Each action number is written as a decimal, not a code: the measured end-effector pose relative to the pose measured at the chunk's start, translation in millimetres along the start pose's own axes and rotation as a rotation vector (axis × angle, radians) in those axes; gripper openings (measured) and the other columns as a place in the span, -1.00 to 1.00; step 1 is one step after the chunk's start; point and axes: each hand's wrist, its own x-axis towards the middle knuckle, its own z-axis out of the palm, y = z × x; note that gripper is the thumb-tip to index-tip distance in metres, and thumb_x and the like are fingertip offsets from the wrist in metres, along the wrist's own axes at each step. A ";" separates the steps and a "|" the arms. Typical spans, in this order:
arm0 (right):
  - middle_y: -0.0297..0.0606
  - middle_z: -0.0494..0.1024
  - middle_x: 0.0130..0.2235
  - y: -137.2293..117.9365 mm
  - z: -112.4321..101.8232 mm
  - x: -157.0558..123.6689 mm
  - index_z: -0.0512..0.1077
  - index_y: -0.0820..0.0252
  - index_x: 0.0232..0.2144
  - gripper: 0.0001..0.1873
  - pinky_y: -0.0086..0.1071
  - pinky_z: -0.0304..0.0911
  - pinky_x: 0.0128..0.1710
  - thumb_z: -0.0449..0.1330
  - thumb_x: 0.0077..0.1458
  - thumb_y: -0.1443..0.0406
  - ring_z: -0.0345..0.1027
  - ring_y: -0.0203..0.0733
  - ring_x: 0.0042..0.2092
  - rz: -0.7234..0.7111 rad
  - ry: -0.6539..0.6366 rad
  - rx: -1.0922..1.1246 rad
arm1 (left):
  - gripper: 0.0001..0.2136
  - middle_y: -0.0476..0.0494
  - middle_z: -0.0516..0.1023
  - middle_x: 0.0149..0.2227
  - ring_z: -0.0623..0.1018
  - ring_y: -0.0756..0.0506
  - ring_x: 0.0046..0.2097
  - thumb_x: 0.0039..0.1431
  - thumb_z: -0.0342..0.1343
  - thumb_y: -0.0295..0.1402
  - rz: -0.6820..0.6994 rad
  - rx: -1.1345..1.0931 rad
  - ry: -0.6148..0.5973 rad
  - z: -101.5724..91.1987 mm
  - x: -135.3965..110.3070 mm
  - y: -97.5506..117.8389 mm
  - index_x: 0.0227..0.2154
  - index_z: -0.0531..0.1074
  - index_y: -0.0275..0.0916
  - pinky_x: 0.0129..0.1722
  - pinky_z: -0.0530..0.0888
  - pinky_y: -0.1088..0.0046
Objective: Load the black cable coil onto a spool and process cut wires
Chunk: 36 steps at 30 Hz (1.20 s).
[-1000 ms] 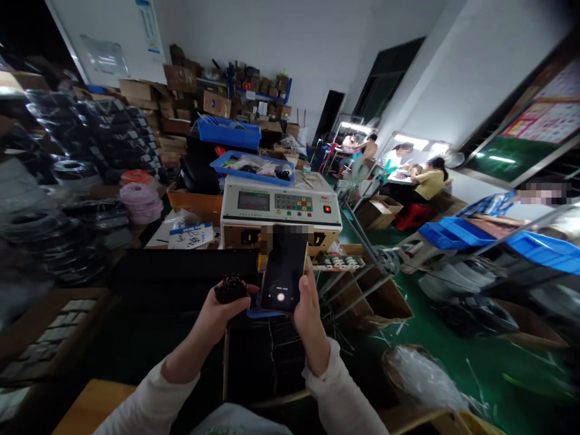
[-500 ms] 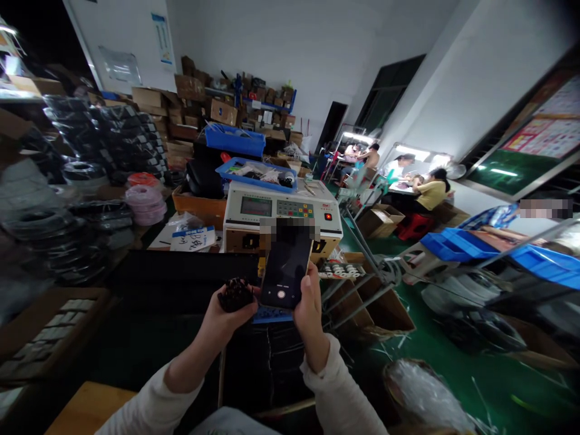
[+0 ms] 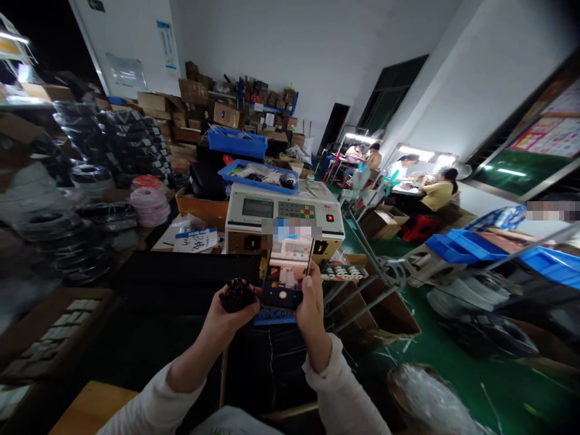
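A smartphone (image 3: 287, 275) stands upright in my right hand (image 3: 310, 302), whose fingers are closed around its right side. Its lit screen shows a camera picture with a round button at the bottom. My left hand (image 3: 231, 314) is closed around a dark bundle (image 3: 238, 295), which looks like cut black wires with copper-coloured ends. The fingers of that hand reach close to the phone's lower left edge. Behind the phone sits a white and beige machine (image 3: 285, 208) with a display, a keypad and a red switch; the phone hides part of its front.
A blue tray (image 3: 258, 175) of small parts rests on the machine. Coils of cable (image 3: 63, 235) are stacked at left, beside pink coils (image 3: 149, 207). A metal frame (image 3: 371, 266) and an open carton (image 3: 389, 308) stand at right. Several people work at lit tables farther back.
The phone's screen has gone from dark to a live camera picture. Both hands keep their grip; the whole view has shifted slightly.
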 end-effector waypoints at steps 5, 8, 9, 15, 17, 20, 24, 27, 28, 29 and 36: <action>-0.16 0.49 -0.10 -0.9 0.7 0.2 0.30 0.12 0.00 -0.57 -0.15 0.30 -0.04 -0.06 0.26 0.00 0.40 -0.05 -0.08 0.000 0.002 -0.028 | -0.71 -0.03 0.62 -0.36 0.53 0.00 -0.34 -0.27 0.40 -0.46 0.011 0.026 0.000 -1.7 -1.1 -0.9 -0.41 0.47 -0.28 -0.27 0.46 0.52; -0.16 0.49 -0.09 -0.2 1.0 -0.8 0.27 0.11 0.02 -0.57 -0.14 0.30 -0.02 -0.06 0.26 0.00 0.41 -0.05 -0.08 0.030 -0.006 -0.001 | -0.70 -0.04 0.62 -0.35 0.53 0.00 -0.34 -0.26 0.40 -0.46 0.006 0.028 -0.005 -2.4 -2.2 -0.3 -0.40 0.47 -0.28 -0.28 0.46 0.53; -0.16 0.49 -0.09 0.0 1.1 -1.1 0.27 0.11 0.03 -0.56 -0.13 0.30 -0.01 -0.06 0.26 0.00 0.41 -0.05 -0.07 0.035 -0.003 0.002 | -0.70 -0.04 0.62 -0.36 0.52 0.01 -0.35 -0.26 0.40 -0.45 0.005 0.025 -0.009 -2.5 -2.7 0.1 -0.40 0.47 -0.28 -0.29 0.46 0.53; -0.16 0.48 -0.08 -3.3 1.1 -2.6 0.28 0.13 0.01 -0.56 -0.15 0.30 -0.02 -0.03 0.24 0.00 0.41 -0.05 -0.06 0.016 0.005 0.018 | -0.70 -0.05 0.62 -0.36 0.53 -0.01 -0.34 -0.26 0.40 -0.46 0.016 0.020 -0.019 -1.3 -5.5 3.4 -0.40 0.47 -0.28 -0.28 0.47 0.51; -0.16 0.48 -0.08 -6.0 1.3 -3.3 0.28 0.13 0.00 -0.57 -0.16 0.31 -0.04 -0.02 0.24 0.00 0.40 -0.06 -0.07 0.016 0.006 0.034 | -0.71 -0.04 0.61 -0.36 0.53 -0.01 -0.34 -0.25 0.39 -0.45 0.025 0.026 -0.019 -1.1 -7.0 4.1 -0.40 0.46 -0.28 -0.29 0.47 0.52; -0.16 0.48 -0.08 -9.7 1.8 -4.9 0.27 0.13 0.01 -0.56 -0.16 0.32 -0.04 -0.03 0.24 0.00 0.41 -0.05 -0.08 0.015 0.004 0.047 | -0.72 -0.04 0.61 -0.36 0.52 0.00 -0.34 -0.23 0.39 -0.45 0.039 0.037 -0.022 -1.2 -9.8 4.8 -0.40 0.46 -0.27 -0.29 0.47 0.53; -0.15 0.47 -0.06 -12.9 1.1 -7.7 0.28 0.12 0.03 -0.54 -0.14 0.30 -0.01 -0.03 0.23 -0.01 0.40 -0.04 -0.05 0.013 0.006 0.042 | -0.74 -0.04 0.61 -0.36 0.53 0.00 -0.33 -0.21 0.38 -0.45 0.059 0.069 -0.030 -1.1 -14.4 6.9 -0.40 0.45 -0.27 -0.28 0.47 0.52; -0.16 0.47 -0.07 -14.0 -0.6 -10.1 0.29 0.11 0.03 -0.56 -0.15 0.30 -0.02 -0.02 0.23 0.01 0.40 -0.05 -0.06 0.023 0.002 0.082 | -0.75 -0.05 0.61 -0.36 0.53 -0.01 -0.34 -0.19 0.36 -0.46 0.073 0.087 -0.039 0.8 -17.9 9.6 -0.40 0.45 -0.27 -0.27 0.48 0.50; -0.17 0.47 -0.08 -14.5 -1.4 -11.0 0.29 0.11 0.03 -0.56 -0.16 0.30 -0.03 -0.01 0.23 0.01 0.40 -0.06 -0.07 0.024 0.002 0.100 | -0.75 -0.05 0.61 -0.36 0.53 -0.02 -0.34 -0.19 0.36 -0.46 0.080 0.090 -0.042 1.9 -19.1 10.5 -0.40 0.44 -0.27 -0.27 0.49 0.49; -0.17 0.47 -0.08 -15.1 -2.1 -11.9 0.29 0.11 0.04 -0.55 -0.16 0.31 -0.03 0.00 0.23 0.01 0.40 -0.06 -0.07 0.023 0.003 0.116 | -0.75 -0.05 0.60 -0.36 0.54 -0.02 -0.34 -0.20 0.36 -0.46 0.087 0.094 -0.046 3.1 -20.4 11.4 -0.40 0.44 -0.27 -0.27 0.49 0.48; -0.19 0.47 -0.06 -27.2 -10.7 -19.5 0.30 0.06 0.04 -0.58 -0.15 0.29 -0.01 -0.01 0.24 0.02 0.39 -0.07 -0.05 -0.002 -0.007 0.161 | -0.74 -0.07 0.59 -0.36 0.55 -0.05 -0.30 -0.19 0.35 -0.45 0.127 0.116 -0.063 11.5 -30.4 13.8 -0.40 0.41 -0.27 -0.24 0.50 0.46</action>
